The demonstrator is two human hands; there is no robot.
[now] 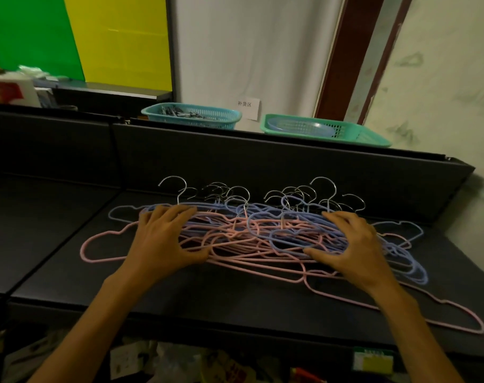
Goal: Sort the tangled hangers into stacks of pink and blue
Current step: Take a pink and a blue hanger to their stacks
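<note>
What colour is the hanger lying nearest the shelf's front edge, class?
Pink: the hanger shows best in the head view, at lower right.

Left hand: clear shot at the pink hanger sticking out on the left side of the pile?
Probably yes. The left hand rests on the tangled pile right beside that pink hanger, whose outer loop lies bare on the black table, though its inner end runs under the pile.
</note>
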